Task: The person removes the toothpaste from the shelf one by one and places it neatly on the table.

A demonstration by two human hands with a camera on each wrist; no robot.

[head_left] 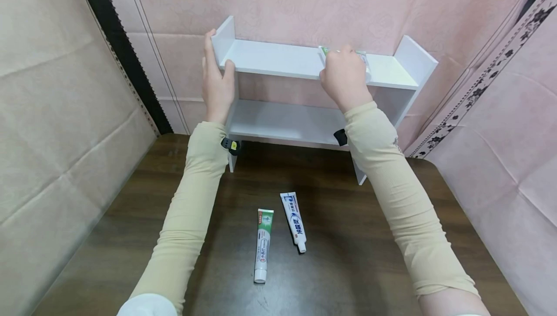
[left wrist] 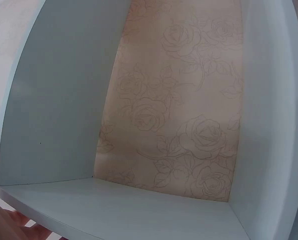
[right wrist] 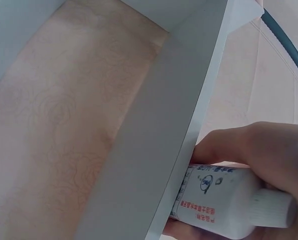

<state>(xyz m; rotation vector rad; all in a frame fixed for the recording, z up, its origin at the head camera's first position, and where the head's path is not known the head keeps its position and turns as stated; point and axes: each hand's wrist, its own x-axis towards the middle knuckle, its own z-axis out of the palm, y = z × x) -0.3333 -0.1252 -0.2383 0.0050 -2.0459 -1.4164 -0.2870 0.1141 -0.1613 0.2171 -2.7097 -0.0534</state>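
A white two-tier shelf [head_left: 278,57] stands at the back of the table. My left hand [head_left: 217,81] grips the shelf's upper left side panel, its thumb in front; in the left wrist view only some fingers [left wrist: 14,225] show at the corner. Over the upper board, right of its middle, my right hand [head_left: 345,77] holds a toothpaste tube [right wrist: 213,200] with a white cap. From the head camera, that hand hides most of the tube. In the right wrist view the tube lies across the board's front edge, cap pointing outward.
Two more toothpaste tubes lie on the dark wood table [head_left: 330,267]: a green and white one [head_left: 263,246] and a blue and white one [head_left: 294,220]. Pink patterned cloth [head_left: 304,2] hangs behind the shelf, with pale cloth on both sides.
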